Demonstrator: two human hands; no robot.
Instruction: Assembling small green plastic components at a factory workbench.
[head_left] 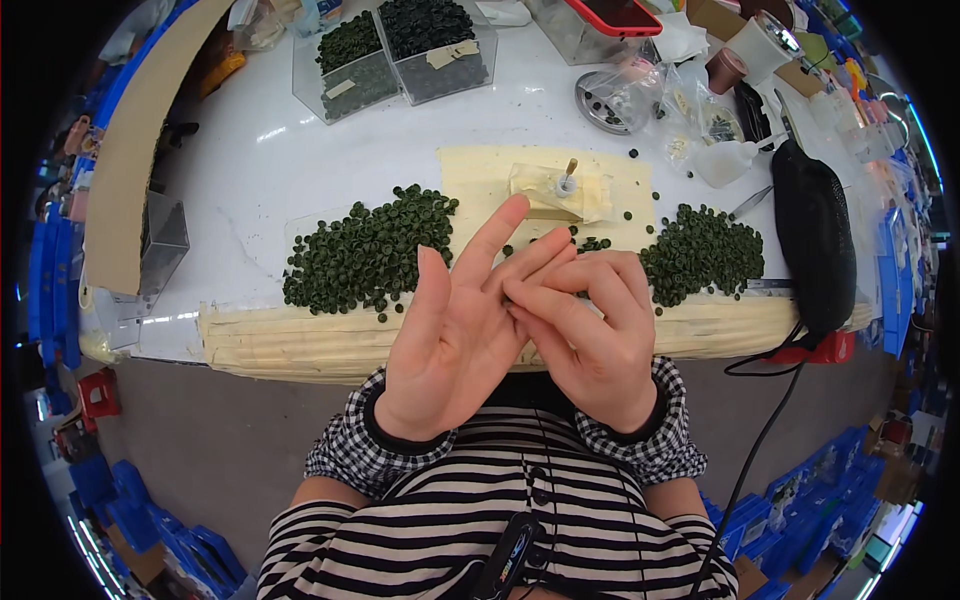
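My left hand (447,335) is held palm up over the table's front edge, thumb and index finger spread wide. My right hand (603,335) is closed in a pinch against the left hand's middle fingers. Whatever lies between its fingertips is too small and covered to make out. Left of the hands spreads a heap of small dark green cup-shaped pieces (365,250); a second heap of green pieces (705,255) lies on the right. Just beyond my fingers stands a tape-wrapped block (545,205) with a brass-coloured pin (571,167) in a pale holder.
Two clear bins (440,82) of dark pieces stand at the back. A round metal dish (610,105) and plastic bags are at the back right. Tweezers (752,202) lie beside a black padded object (815,235) at right. A cardboard sheet (140,150) rises at left.
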